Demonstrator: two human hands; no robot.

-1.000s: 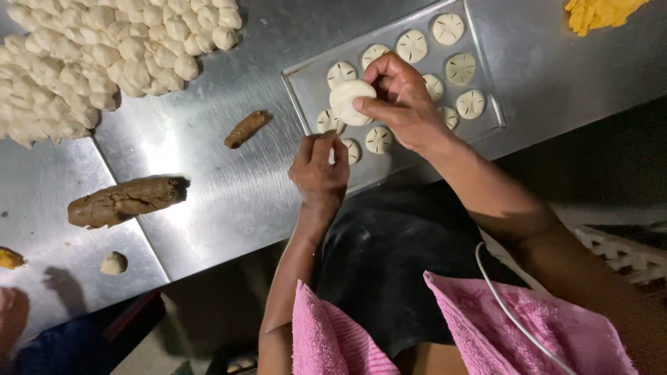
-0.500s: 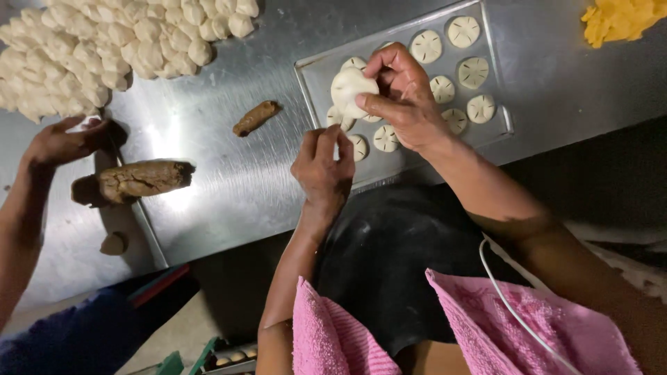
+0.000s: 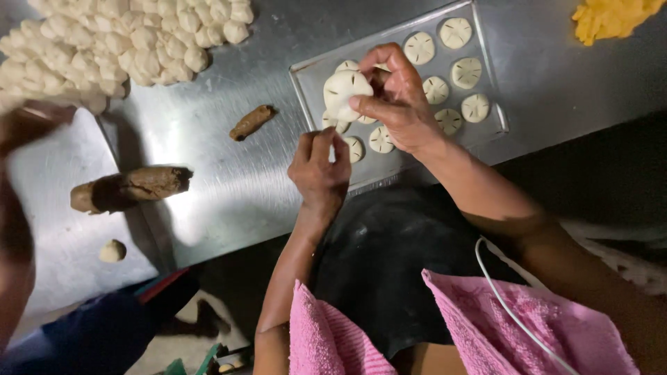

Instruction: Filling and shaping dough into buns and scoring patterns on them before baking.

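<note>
Right hand's grip clasps a white dough round; left hand pinches shut just below. Beside them, tray carries about ten scored pieces; big dough pile awaits far left.

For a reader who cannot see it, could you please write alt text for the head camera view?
Over a steel table, the right hand holds a scored white dough round above a metal tray of similar rounds, the left hand closed beside it. Dough balls are heaped at far left, near a brown roll.
</note>
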